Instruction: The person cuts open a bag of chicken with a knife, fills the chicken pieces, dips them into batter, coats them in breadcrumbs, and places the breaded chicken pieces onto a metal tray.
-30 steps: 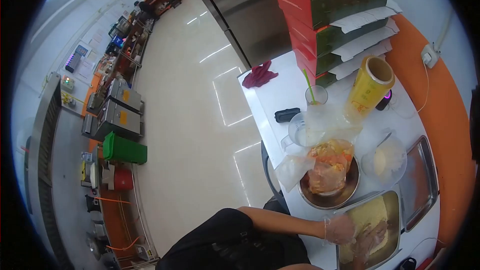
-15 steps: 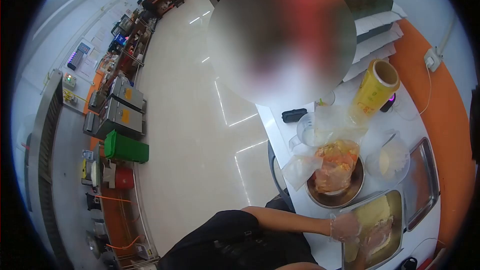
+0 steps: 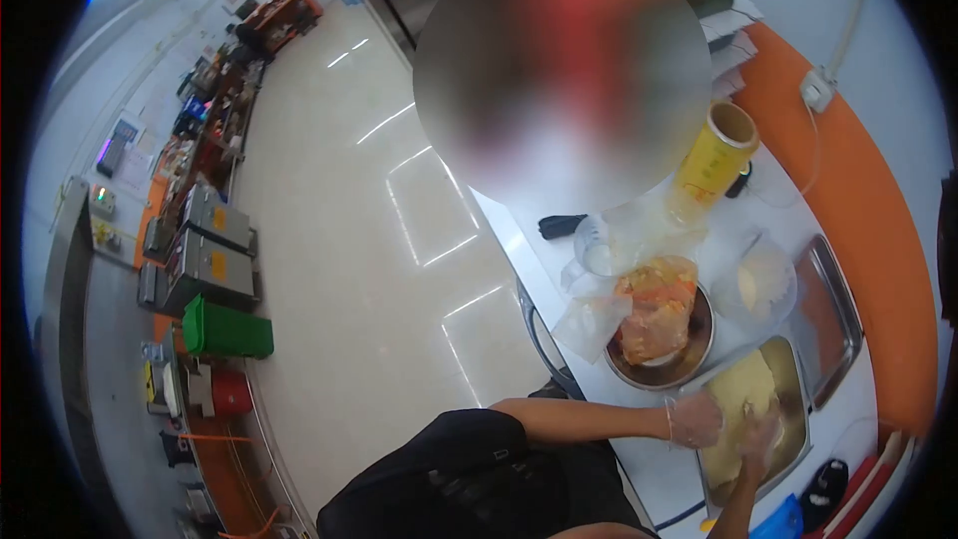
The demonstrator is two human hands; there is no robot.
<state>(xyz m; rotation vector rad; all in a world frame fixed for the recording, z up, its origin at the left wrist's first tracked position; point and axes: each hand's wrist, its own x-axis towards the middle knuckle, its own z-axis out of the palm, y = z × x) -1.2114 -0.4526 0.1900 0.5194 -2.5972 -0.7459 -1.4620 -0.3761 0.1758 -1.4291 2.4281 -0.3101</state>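
Observation:
My left hand [image 3: 695,419], in a clear plastic glove, is at the left rim of a steel tray [image 3: 798,417]. Its fingers are too blurred to read. Pale yellow powder [image 3: 740,379] fills much of the tray. My right hand [image 3: 763,436], also gloved, lies on the powder with fingers spread. No separate piece of meat can be made out under it. Beyond the tray, a steel bowl [image 3: 707,334] holds a clear plastic bag of raw, orange-tinged meat [image 3: 657,319].
A clear tub of pale powder [image 3: 763,284] and another steel tray [image 3: 833,339] stand to the right. Behind are a yellow film roll [image 3: 709,165], a plastic jug [image 3: 596,245] and a black object [image 3: 562,227]. A blurred person is across the white table [image 3: 639,449].
The view has shifted. The pinkish meat piece seen in the tray earlier no longer shows; powder fills that area. My right hand has come further into view over the powder.

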